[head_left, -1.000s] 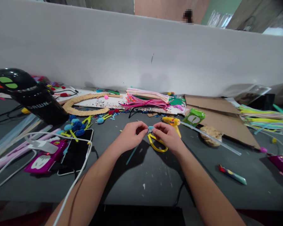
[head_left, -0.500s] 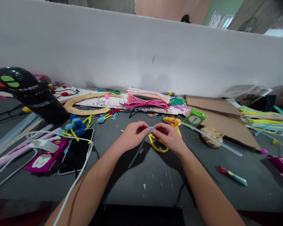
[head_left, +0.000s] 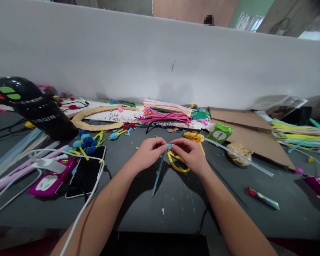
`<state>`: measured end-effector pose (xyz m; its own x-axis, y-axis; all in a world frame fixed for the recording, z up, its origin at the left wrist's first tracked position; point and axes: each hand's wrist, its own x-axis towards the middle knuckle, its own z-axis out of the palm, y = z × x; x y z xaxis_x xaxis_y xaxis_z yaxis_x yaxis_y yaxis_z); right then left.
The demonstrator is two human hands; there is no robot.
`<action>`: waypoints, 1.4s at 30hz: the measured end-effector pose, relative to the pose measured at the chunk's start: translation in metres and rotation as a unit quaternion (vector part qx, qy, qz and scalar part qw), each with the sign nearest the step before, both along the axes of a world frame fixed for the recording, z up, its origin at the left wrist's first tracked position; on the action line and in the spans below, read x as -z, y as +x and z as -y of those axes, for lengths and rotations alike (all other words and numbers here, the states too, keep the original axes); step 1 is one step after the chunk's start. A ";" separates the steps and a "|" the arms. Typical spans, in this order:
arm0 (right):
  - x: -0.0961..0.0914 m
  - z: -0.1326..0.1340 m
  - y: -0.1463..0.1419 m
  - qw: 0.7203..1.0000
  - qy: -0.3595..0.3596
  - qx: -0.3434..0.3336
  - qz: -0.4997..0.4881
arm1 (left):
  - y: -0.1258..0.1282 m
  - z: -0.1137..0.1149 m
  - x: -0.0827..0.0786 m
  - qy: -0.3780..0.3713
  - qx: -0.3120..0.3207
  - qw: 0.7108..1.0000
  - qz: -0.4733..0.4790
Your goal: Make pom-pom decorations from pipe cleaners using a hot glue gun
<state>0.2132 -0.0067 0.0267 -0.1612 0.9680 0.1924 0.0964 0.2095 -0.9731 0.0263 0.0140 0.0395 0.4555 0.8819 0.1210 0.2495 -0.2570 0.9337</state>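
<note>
A light blue pipe cleaner (head_left: 158, 175) is pinched between my two hands, its top end bunched into a small coil at the fingertips. My left hand (head_left: 151, 151) is closed on it from the left, and the long tail hangs down below those fingers. From the right, my right hand (head_left: 190, 153) is closed on the bunched end. Yellow-handled scissors (head_left: 180, 170) lie on the grey table just under my right hand, partly covered by it. Behind that hand sits a yellow glue gun (head_left: 194, 137) with a clear glue stick (head_left: 240, 156) in its back.
On the left are a black tumbler (head_left: 45, 113), blue pom-poms (head_left: 89, 142), a phone (head_left: 88, 174) and a magenta power strip (head_left: 53, 177) with white cable. Bundled pipe cleaners (head_left: 166, 114), cardboard (head_left: 256, 138) and a green packet (head_left: 220, 133) lie behind; a lighter-like object (head_left: 264, 199) lies right.
The bunched end has shifted slightly left between my fingertips. The hanging tail has swung right and points more steeply down. Both hands keep their pinch.
</note>
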 end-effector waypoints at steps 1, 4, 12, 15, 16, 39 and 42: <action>-0.001 0.000 0.000 1.000 0.002 0.002 0.003 | 0.000 0.000 -0.001 -0.001 -0.001 1.000 -0.001; -0.002 0.001 0.000 1.000 0.006 0.000 0.016 | 0.000 0.001 -0.003 0.000 -0.005 1.000 -0.010; -0.006 0.003 0.006 0.988 0.072 -0.021 0.138 | -0.002 0.002 -0.008 0.020 0.002 0.998 -0.054; -0.007 0.003 0.006 0.989 0.065 -0.019 0.129 | -0.003 0.003 -0.010 0.024 0.004 0.998 -0.059; -0.006 0.003 0.005 0.992 0.057 -0.016 0.115 | -0.003 0.003 -0.010 0.026 0.002 0.998 -0.057; -0.005 0.008 -0.008 0.993 0.075 0.086 0.035 | -0.001 0.003 -0.008 -0.137 0.030 0.984 0.106; -0.003 0.007 -0.007 0.993 0.077 0.076 0.042 | -0.001 0.003 -0.009 -0.148 0.031 0.982 0.110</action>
<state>0.2065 -0.0137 0.0301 -0.0372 0.9424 0.3324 0.2184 0.3323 -0.9175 0.0252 0.0107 0.0487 0.5010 0.8647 -0.0360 0.0267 0.0262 0.9993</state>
